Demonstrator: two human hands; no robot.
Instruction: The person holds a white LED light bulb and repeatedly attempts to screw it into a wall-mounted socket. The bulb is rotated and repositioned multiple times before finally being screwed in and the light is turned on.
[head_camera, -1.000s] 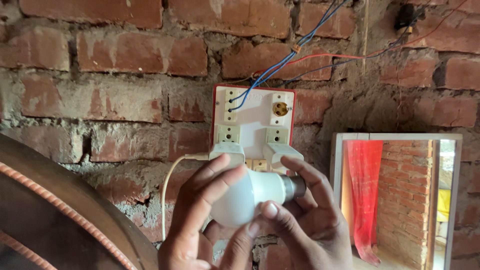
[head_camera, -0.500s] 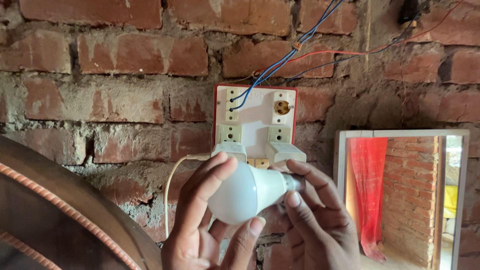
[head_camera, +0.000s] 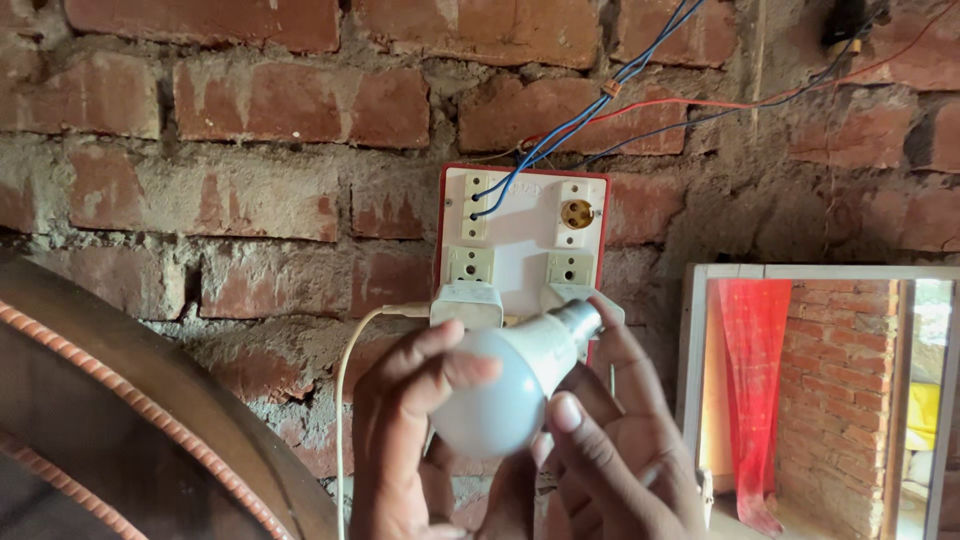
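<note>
A white LED bulb (head_camera: 505, 385) with a silver metal base is held up in front of a brick wall. My left hand (head_camera: 405, 440) wraps its round globe from the left. My right hand (head_camera: 615, 445) supports it from below and the right, thumb on the globe, fingers by the neck. The bulb's base points up and right toward a white switchboard (head_camera: 520, 235) with a red rim, which carries sockets and a brass bulb holder (head_camera: 577, 213). Two white plug adapters (head_camera: 466, 303) sit in its lower sockets.
Blue and red wires (head_camera: 610, 90) run from the board up the wall. A white cable (head_camera: 345, 400) hangs from the left adapter. A mirror (head_camera: 820, 400) in a pale frame leans at the right. A dark curved wooden edge (head_camera: 150, 400) fills the lower left.
The bulb has tilted so its metal base now points up toward the board instead of sideways. Both hands shifted slightly right and re-gripped it.
</note>
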